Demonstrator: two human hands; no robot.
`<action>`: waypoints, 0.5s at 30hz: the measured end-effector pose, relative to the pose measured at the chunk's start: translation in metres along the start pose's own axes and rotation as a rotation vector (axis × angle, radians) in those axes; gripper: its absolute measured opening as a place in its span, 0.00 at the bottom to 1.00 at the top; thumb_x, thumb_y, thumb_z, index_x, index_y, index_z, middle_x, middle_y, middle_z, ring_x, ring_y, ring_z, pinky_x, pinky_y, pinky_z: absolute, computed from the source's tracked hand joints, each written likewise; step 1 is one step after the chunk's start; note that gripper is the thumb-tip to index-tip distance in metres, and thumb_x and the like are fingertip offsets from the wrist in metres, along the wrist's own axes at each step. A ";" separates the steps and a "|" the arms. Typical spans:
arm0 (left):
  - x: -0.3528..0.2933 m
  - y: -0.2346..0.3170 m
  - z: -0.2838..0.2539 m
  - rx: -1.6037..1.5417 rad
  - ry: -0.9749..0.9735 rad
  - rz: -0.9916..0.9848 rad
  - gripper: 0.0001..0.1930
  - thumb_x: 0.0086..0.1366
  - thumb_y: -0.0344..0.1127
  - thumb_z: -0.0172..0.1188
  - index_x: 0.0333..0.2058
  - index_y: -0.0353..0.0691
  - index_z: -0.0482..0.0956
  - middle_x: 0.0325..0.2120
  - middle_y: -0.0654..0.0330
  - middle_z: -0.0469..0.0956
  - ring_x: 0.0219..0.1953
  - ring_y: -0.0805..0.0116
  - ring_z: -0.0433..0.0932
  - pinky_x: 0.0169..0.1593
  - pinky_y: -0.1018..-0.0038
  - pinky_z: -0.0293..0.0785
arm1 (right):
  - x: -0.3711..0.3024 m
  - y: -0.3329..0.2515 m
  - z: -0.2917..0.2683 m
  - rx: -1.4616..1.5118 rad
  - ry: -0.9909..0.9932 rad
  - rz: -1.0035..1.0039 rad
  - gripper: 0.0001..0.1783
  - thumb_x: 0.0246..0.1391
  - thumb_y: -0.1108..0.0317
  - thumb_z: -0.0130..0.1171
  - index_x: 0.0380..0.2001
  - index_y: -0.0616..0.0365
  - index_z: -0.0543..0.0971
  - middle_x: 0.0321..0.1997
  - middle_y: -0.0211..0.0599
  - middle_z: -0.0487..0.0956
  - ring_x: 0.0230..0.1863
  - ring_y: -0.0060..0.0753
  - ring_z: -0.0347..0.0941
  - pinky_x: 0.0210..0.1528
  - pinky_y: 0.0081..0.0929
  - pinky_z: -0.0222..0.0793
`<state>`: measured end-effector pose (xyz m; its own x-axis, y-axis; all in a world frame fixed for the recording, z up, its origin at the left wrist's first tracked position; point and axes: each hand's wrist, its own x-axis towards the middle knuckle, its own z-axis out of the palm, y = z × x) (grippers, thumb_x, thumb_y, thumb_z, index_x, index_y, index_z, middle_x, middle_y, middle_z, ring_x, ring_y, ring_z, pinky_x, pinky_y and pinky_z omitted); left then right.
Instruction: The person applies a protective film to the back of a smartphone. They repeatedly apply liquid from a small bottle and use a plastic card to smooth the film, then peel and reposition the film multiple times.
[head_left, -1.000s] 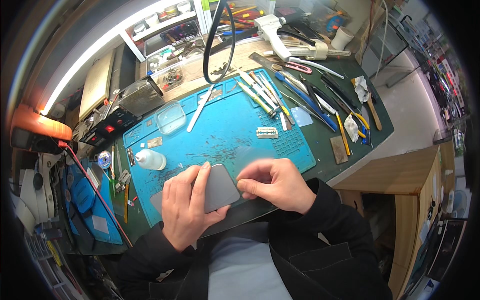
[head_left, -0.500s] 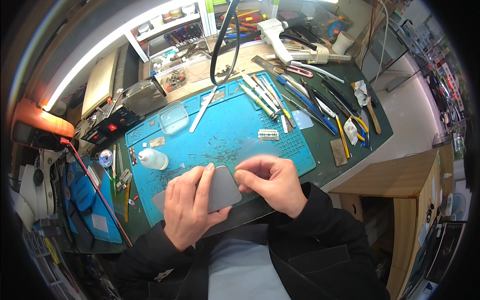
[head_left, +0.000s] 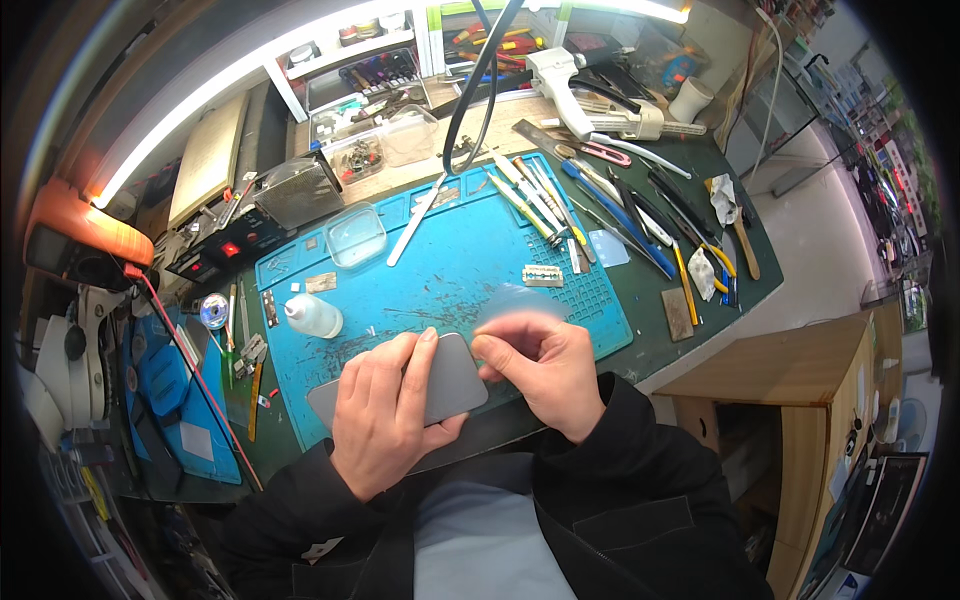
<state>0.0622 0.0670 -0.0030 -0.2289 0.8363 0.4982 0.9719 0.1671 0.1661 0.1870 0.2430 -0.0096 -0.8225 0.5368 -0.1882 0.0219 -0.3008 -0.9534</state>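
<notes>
A grey, flat phone-shaped slab (head_left: 457, 378) with rounded corners is held over the front of the blue work mat (head_left: 420, 290). My left hand (head_left: 385, 412) grips it, fingers laid across its upper face and thumb along the near edge. At the slab's right end, my right hand (head_left: 552, 372) is closed in a pinch. A thin translucent sheet (head_left: 518, 300), smeared by motion, rises behind the pinching fingers. Its lower part is hidden by them, and I cannot tell whether it touches the slab.
A white squeeze bottle (head_left: 313, 316) stands left of the slab. On the mat lie a clear plastic box (head_left: 356, 238), a metal spatula (head_left: 417, 220) and a razor blade (head_left: 543, 276). Several pens, tweezers and brushes crowd the right. A black cable loop (head_left: 470, 110) hangs overhead.
The view has shifted slightly, so the bench items appear a little to the right. Both hands keep nearly the same pose on the slab; the translucent sheet stays blurred behind my right fingers.
</notes>
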 end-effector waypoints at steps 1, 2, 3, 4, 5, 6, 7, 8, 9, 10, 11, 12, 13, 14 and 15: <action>0.000 0.000 0.000 0.000 -0.001 -0.002 0.44 0.50 0.42 0.79 0.64 0.29 0.74 0.54 0.47 0.77 0.52 0.49 0.79 0.53 0.57 0.76 | -0.001 0.002 0.001 0.001 0.009 -0.007 0.10 0.66 0.73 0.70 0.46 0.67 0.86 0.41 0.37 0.88 0.37 0.25 0.85 0.40 0.23 0.85; 0.000 0.001 -0.001 0.000 -0.003 -0.004 0.44 0.50 0.42 0.79 0.64 0.29 0.74 0.54 0.47 0.77 0.52 0.49 0.79 0.54 0.57 0.75 | -0.001 0.002 0.001 0.002 0.018 -0.013 0.10 0.66 0.73 0.70 0.46 0.67 0.86 0.41 0.37 0.88 0.37 0.25 0.85 0.40 0.23 0.85; -0.001 0.001 -0.001 0.000 -0.004 -0.005 0.44 0.50 0.42 0.79 0.64 0.29 0.74 0.54 0.47 0.77 0.52 0.49 0.79 0.54 0.57 0.75 | -0.001 0.002 0.002 0.000 0.017 -0.013 0.09 0.66 0.73 0.70 0.46 0.67 0.86 0.41 0.37 0.88 0.37 0.24 0.85 0.40 0.23 0.84; -0.001 0.000 -0.001 -0.001 -0.004 -0.006 0.44 0.49 0.42 0.79 0.64 0.29 0.74 0.54 0.47 0.77 0.52 0.49 0.79 0.54 0.57 0.75 | -0.001 0.000 0.002 -0.004 0.016 -0.011 0.09 0.66 0.73 0.70 0.46 0.66 0.87 0.41 0.36 0.88 0.37 0.23 0.85 0.40 0.22 0.84; -0.001 0.000 -0.001 -0.003 -0.003 -0.006 0.45 0.49 0.42 0.79 0.64 0.29 0.74 0.54 0.47 0.77 0.52 0.49 0.79 0.54 0.57 0.75 | -0.002 -0.002 0.002 -0.007 0.016 -0.009 0.09 0.66 0.73 0.70 0.46 0.65 0.87 0.40 0.36 0.88 0.37 0.22 0.85 0.40 0.22 0.83; -0.001 0.000 -0.001 -0.004 -0.002 -0.007 0.45 0.49 0.42 0.79 0.64 0.29 0.74 0.54 0.47 0.77 0.52 0.49 0.79 0.54 0.57 0.75 | 0.000 -0.005 -0.001 -0.024 -0.024 0.015 0.09 0.66 0.72 0.70 0.46 0.65 0.87 0.40 0.35 0.88 0.37 0.21 0.84 0.40 0.21 0.83; -0.002 0.000 -0.001 -0.008 -0.001 -0.018 0.45 0.49 0.42 0.79 0.65 0.29 0.74 0.54 0.47 0.77 0.52 0.49 0.79 0.55 0.57 0.75 | 0.003 -0.010 -0.005 -0.043 -0.067 0.040 0.09 0.66 0.72 0.70 0.46 0.65 0.87 0.40 0.34 0.88 0.38 0.20 0.84 0.40 0.21 0.82; -0.003 0.000 -0.001 -0.012 0.001 -0.030 0.45 0.49 0.42 0.79 0.65 0.29 0.74 0.54 0.47 0.77 0.52 0.49 0.79 0.55 0.57 0.75 | 0.005 -0.013 -0.009 -0.061 -0.109 0.065 0.09 0.66 0.71 0.70 0.46 0.65 0.87 0.40 0.33 0.88 0.38 0.19 0.84 0.40 0.21 0.82; -0.004 0.000 0.000 -0.016 0.003 -0.042 0.45 0.48 0.42 0.79 0.65 0.29 0.74 0.54 0.47 0.77 0.52 0.49 0.79 0.55 0.57 0.75 | 0.006 -0.014 -0.011 -0.095 -0.137 0.071 0.10 0.66 0.70 0.70 0.46 0.65 0.87 0.40 0.33 0.88 0.39 0.20 0.83 0.41 0.21 0.81; -0.003 0.000 0.000 -0.016 0.001 -0.045 0.46 0.48 0.42 0.79 0.65 0.29 0.73 0.54 0.47 0.77 0.52 0.49 0.79 0.55 0.57 0.75 | 0.007 -0.015 -0.014 -0.131 -0.162 0.075 0.10 0.66 0.69 0.70 0.46 0.64 0.88 0.41 0.32 0.88 0.40 0.20 0.83 0.41 0.21 0.80; -0.003 0.000 -0.001 -0.017 0.000 -0.049 0.46 0.48 0.42 0.79 0.65 0.29 0.73 0.54 0.47 0.77 0.52 0.49 0.79 0.55 0.57 0.75 | 0.007 -0.016 -0.016 -0.167 -0.187 0.080 0.11 0.66 0.68 0.70 0.46 0.64 0.88 0.41 0.32 0.88 0.41 0.20 0.83 0.41 0.21 0.79; -0.003 0.000 -0.001 -0.017 -0.001 -0.052 0.46 0.48 0.42 0.79 0.65 0.29 0.73 0.54 0.47 0.77 0.52 0.49 0.79 0.55 0.57 0.75 | 0.007 -0.015 -0.015 -0.159 -0.180 0.069 0.10 0.66 0.69 0.70 0.46 0.64 0.88 0.41 0.32 0.88 0.41 0.20 0.83 0.41 0.20 0.79; -0.003 0.000 -0.001 -0.004 0.006 -0.049 0.44 0.51 0.44 0.77 0.65 0.29 0.74 0.54 0.48 0.77 0.52 0.51 0.79 0.55 0.58 0.75 | 0.007 -0.014 -0.014 -0.151 -0.175 0.057 0.10 0.66 0.69 0.71 0.46 0.64 0.88 0.40 0.32 0.88 0.40 0.20 0.83 0.41 0.20 0.78; -0.002 0.000 -0.001 0.009 0.013 -0.045 0.42 0.54 0.46 0.75 0.64 0.29 0.75 0.54 0.49 0.77 0.51 0.52 0.79 0.55 0.59 0.75 | 0.007 -0.013 -0.013 -0.143 -0.170 0.044 0.10 0.66 0.69 0.71 0.45 0.65 0.88 0.40 0.32 0.88 0.40 0.20 0.83 0.40 0.20 0.78; -0.001 0.000 -0.001 0.021 0.019 -0.042 0.40 0.57 0.48 0.73 0.64 0.30 0.75 0.53 0.51 0.77 0.50 0.54 0.79 0.55 0.60 0.75 | 0.006 -0.011 -0.010 -0.122 -0.147 0.038 0.10 0.66 0.70 0.70 0.46 0.65 0.88 0.40 0.33 0.88 0.40 0.20 0.83 0.40 0.20 0.78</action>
<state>0.0626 0.0657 -0.0026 -0.2700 0.8181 0.5077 0.9624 0.2128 0.1689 0.1874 0.2578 -0.0023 -0.8939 0.4029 -0.1966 0.1157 -0.2163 -0.9694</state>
